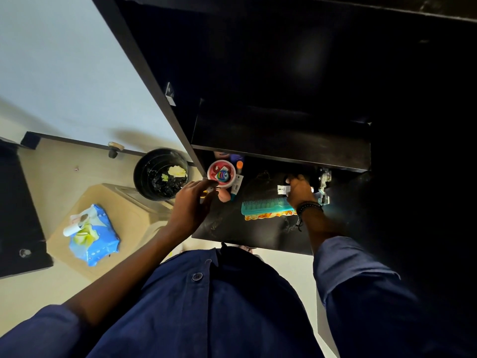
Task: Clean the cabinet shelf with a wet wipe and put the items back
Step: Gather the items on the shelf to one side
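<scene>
red tub [221, 173] just beside left fingers [202, 184]

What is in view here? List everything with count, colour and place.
shelf: one, black, lower cabinet
tub: one, red and white, shelf's back left
comb: one, teal, mid-shelf
patterned item: one, orange-yellow, against the comb's near side
white item: one, behind the comb
hinge: one, metal, shelf's right side
bin: one, black, floor left of cabinet
used wipe: one, pale yellow, in bin
wipe pack: one, blue, on stool
stool: one, beige, beside bin
left hand: fingertips at the tub's near side, grip unclear
right hand: grips white item
</scene>
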{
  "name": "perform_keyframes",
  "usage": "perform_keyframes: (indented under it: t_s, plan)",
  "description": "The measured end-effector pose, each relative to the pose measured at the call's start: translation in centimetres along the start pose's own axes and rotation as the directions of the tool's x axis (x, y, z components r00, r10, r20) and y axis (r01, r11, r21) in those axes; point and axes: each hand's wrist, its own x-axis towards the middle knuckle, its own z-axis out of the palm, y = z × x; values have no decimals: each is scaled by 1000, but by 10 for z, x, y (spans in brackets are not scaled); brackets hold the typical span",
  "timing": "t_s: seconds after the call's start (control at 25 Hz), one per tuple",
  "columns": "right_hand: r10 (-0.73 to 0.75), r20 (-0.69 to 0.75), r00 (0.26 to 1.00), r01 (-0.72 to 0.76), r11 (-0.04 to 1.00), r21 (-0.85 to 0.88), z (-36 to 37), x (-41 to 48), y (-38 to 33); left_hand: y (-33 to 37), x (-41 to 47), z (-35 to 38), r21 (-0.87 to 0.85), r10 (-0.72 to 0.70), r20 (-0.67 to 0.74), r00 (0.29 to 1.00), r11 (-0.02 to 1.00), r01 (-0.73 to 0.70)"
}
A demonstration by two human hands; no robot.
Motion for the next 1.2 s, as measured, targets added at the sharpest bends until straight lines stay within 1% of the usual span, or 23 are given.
perform_keyframes:
  t_s: [0.12,0.2,0.28,0.32,0.36,0.44,0.48,0.52,0.56,0.6,0.64,0.72,0.84,0.92,1.0,1.08,1.2]
  plan:
    - [-24,24,999,25,1000,-16,0,1,1,-3,-1,-2,13,7,8,1000,1000,-7]
    - [-35,-3,999,35,998,-43,-3,1,0,-6,-2,-4,22,4,17,1000,1000,-4]
    - [-86,-36,996,82,992,-99,-7,1,-8,-8,-3,-5,29,-1,17,1000,1000,0]
    - [-109,-57,992,103,990,-93,-9,1,-16,-9,-4,-5,28,-4,17,1000,1000,3]
    - [-106,-92,990,103,994,-39,-12,1,-27,-9,-4,-6,26,-7,18,1000,1000,7]
    - [-11,-158,987,37,986,163,-12,5,-52,-8,-5,-7,21,-7,15,1000,1000,7]
    - [42,-175,984,7,962,273,-11,9,-64,-7,-4,-9,18,-4,8,1000,1000,4]
    - [99,-144,985,-34,917,398,-8,13,-74,-7,-4,-10,14,-3,4,1000,1000,3]
    - [152,-76,985,-92,852,516,-7,18,-84,-7,-4,-11,11,-3,1,1000,1000,3]
    - [186,11,983,-157,796,585,-7,21,-92,-8,-3,-12,8,-4,-3,1000,1000,4]
    - [191,84,978,-202,762,616,-6,24,-97,-8,-3,-12,7,-3,-6,1000,1000,3]
    - [141,148,979,-202,771,604,-2,30,-104,-6,-4,-14,9,-6,-17,1000,1000,7]
    - [83,165,983,-169,757,631,11,36,-101,-5,0,-15,29,-17,-21,1000,999,18]
    - [60,144,988,-141,739,659,10,31,-96,-1,7,-15,63,-14,-9,1000,998,14]
    - [66,135,989,-142,701,699,1,15,-95,6,16,-16,85,-3,11,1000,996,2]
    - [80,150,985,-163,693,702,-2,-1,-90,14,26,-16,87,3,28,1000,996,-6]
    - [60,120,991,-129,669,732,4,-20,-80,20,40,-12,138,40,101,994,989,-54]
